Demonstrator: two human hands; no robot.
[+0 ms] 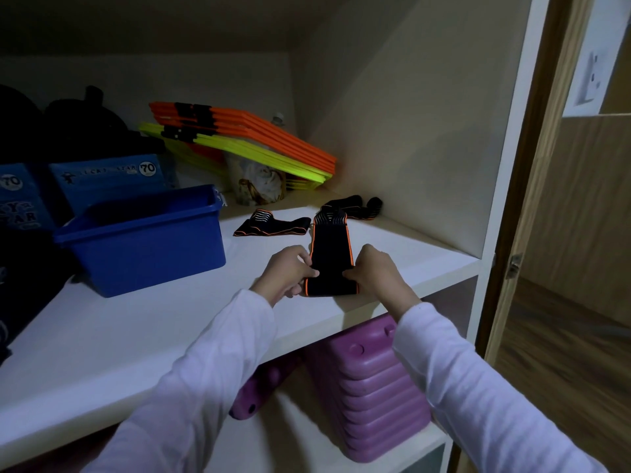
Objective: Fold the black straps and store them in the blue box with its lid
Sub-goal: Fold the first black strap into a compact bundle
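A black strap with orange edges [330, 254] lies lengthwise on the white shelf [136, 336], near its front edge. My left hand [288, 273] pinches its left side and my right hand [374, 271] pinches its right side, at the near end. A second black strap [273, 225] lies flat further back. A third strap [355, 206] sits bunched at the back right. The open blue box [146, 244] stands to the left with no lid on it; no lid is visible.
Orange and yellow flat frames [246, 141] lean at the back over a patterned cup [259, 186]. Blue labelled boxes [106, 179] and dark bags fill the left. Purple stacked plastic items [368, 390] sit on the shelf below. The cabinet's right wall [409, 148] is close.
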